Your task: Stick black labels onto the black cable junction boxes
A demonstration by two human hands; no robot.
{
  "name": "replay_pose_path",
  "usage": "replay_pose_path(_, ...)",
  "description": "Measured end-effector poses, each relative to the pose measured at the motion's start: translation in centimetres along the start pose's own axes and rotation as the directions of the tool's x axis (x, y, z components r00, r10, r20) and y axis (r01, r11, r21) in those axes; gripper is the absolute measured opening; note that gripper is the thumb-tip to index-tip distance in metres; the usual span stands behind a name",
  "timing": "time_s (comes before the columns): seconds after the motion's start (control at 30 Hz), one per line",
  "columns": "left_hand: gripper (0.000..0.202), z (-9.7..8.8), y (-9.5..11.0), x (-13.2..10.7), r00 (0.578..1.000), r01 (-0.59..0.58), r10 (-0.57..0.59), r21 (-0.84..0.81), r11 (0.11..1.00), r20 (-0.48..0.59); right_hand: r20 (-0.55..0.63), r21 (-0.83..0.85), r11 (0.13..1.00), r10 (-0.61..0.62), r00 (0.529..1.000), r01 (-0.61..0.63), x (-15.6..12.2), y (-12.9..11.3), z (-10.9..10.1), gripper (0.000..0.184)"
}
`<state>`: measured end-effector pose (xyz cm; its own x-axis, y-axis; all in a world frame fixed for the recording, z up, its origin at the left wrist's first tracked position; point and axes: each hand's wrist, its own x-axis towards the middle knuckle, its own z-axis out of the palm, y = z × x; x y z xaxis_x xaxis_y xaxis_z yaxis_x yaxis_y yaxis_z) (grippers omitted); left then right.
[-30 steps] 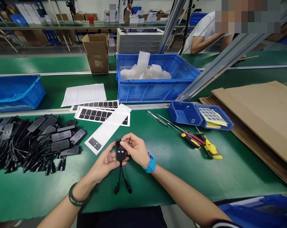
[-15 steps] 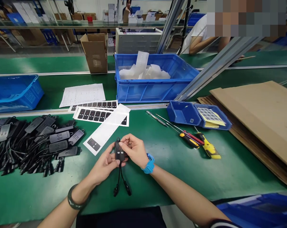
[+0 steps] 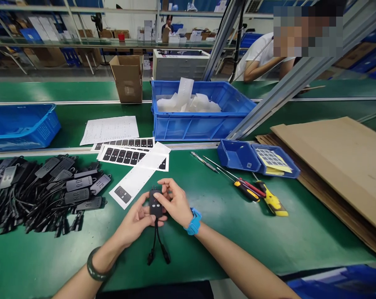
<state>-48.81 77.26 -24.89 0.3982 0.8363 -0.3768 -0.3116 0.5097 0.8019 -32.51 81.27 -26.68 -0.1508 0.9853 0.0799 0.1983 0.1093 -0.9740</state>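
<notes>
A small black controller (image 3: pixel 155 203) with two short cables hanging from its lower end is held over the green table (image 3: pixel 225 232). My left hand (image 3: pixel 134 220) cups it from below and the left, fingers closed around its body. My right hand (image 3: pixel 174 201) grips it from the right, thumb pressed on its front face. Just to the left lie white sticker sheets (image 3: pixel 132 160) with black labels. A heap of similar black controllers (image 3: pixel 41 187) with cables lies further left.
A large blue crate (image 3: pixel 200 110) with white bags stands behind. Small blue bins (image 3: pixel 256 158), screwdrivers (image 3: pixel 250 189) and a yellow tool (image 3: pixel 273 202) lie to the right, beside cardboard sheets (image 3: pixel 337 166). A blue basket (image 3: pixel 19 124), printed paper (image 3: pixel 110 129) and cardboard box (image 3: pixel 127 77) sit further back. A person works across the line.
My hands have kept hold of the controller, and my right thumb has shifted slightly on its face. The view has tilted up a little.
</notes>
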Motion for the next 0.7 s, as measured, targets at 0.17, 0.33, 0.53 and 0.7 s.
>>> replay_pose_path(0.17,0.054,-0.5,0.0,0.5,0.99,-0.068,0.058,-0.078,0.995,-0.131,0.256,-0.017,0.999,-0.033,0.966,0.038,-0.4,0.4,0.3,0.077)
replay_pose_path(0.33,0.05,-1.2,-1.0,0.7,0.968,-0.108,0.152,0.22,0.97,-0.197,0.271,0.123,0.992,-0.025,0.962,-0.009,-0.5,0.7,1.0,0.048)
replay_pose_path(0.53,0.049,-2.2,-3.4,1.7,0.947,-0.162,0.265,0.438,0.884,-0.183,0.193,0.043,0.996,-0.085,0.978,0.078,-0.5,1.9,1.7,0.048)
replay_pose_path(0.7,0.057,-1.9,-2.7,2.5,0.95,-0.182,0.266,0.407,0.895,-0.16,0.255,-0.308,0.914,-0.188,0.948,0.264,-0.5,2.8,0.8,0.063)
